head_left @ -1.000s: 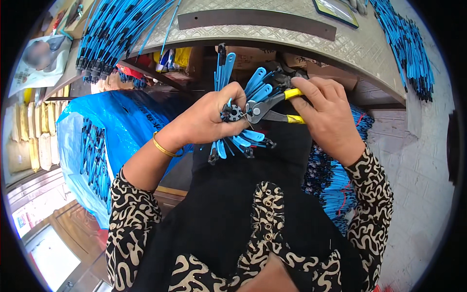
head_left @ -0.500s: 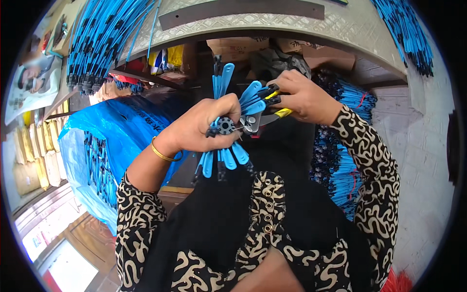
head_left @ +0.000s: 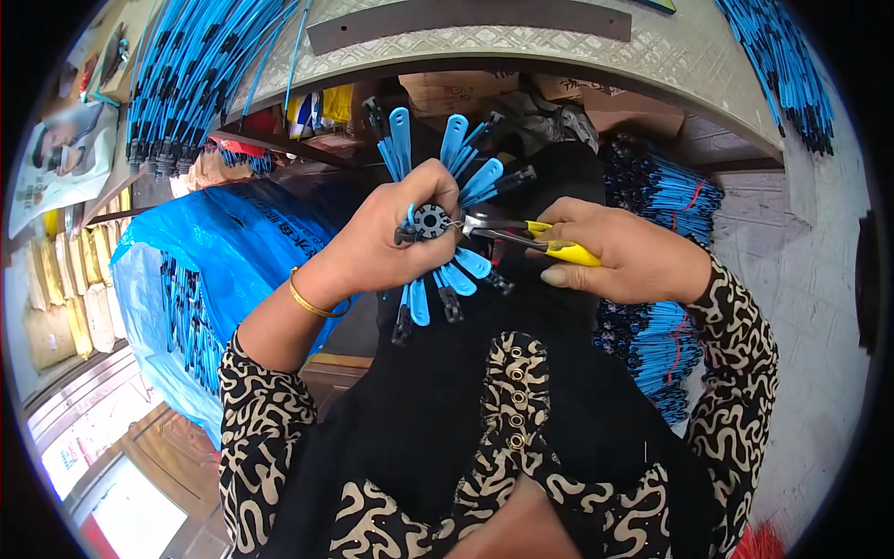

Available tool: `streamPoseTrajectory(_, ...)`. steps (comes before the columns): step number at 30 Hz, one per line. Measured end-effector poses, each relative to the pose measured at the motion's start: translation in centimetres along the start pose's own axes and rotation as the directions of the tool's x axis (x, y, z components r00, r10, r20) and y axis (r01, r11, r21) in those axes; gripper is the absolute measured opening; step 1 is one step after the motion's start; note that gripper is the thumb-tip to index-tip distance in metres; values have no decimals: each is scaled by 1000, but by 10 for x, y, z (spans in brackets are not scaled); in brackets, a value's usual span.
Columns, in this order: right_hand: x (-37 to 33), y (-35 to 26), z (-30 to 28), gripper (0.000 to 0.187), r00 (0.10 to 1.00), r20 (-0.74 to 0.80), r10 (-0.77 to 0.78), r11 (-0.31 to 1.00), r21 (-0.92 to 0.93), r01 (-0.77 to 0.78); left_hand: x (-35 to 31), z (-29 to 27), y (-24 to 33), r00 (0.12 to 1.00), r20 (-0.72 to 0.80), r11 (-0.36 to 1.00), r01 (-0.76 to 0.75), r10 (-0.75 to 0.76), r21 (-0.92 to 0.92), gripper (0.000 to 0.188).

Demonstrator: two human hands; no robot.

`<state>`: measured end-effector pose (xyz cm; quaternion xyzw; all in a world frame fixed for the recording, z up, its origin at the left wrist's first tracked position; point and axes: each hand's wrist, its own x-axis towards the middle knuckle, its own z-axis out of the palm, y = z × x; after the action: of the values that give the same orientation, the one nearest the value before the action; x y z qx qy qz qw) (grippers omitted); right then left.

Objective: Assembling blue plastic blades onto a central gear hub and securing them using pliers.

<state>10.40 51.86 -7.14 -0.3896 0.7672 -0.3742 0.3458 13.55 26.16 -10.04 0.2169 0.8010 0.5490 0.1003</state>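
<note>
In my left hand (head_left: 377,238) is a round black slotted hub (head_left: 431,222), its end facing up and my fingers closed around its side. Blue flat arms (head_left: 483,177) with black end pieces fan out from it, above and below my fist. My right hand (head_left: 633,256) grips pliers (head_left: 573,252) with yellow handles, its palm to the right of the hub. Their metal jaws meet a thin wire (head_left: 455,224) at the hub's right edge. Whether the jaws are fully closed on the wire is too small to tell.
Bundles of blue rods with black ends lie on the table (head_left: 410,42) at left and right. More tied bundles (head_left: 666,340) are stacked by the wall to my right. A blue plastic bag (head_left: 223,233) full of rods stands at my left. Cardboard boxes (head_left: 456,90) sit under the table.
My right hand has moved down and slightly right, and the pliers now point left, handles spread. The hub has risen a little, and its blue arms are turned and spread differently.
</note>
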Motion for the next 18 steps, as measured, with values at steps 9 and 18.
streamPoseTrajectory(9,11,34,9,27,974,183,-132,985,133,109,-1,-12,-7,971,237,987,32,6,-157,27)
streamPoseTrajectory(18,22,41,17,45,793,597,-123,516,721,-463,9,-23,-6,963,263,997,71,-62,-23,38)
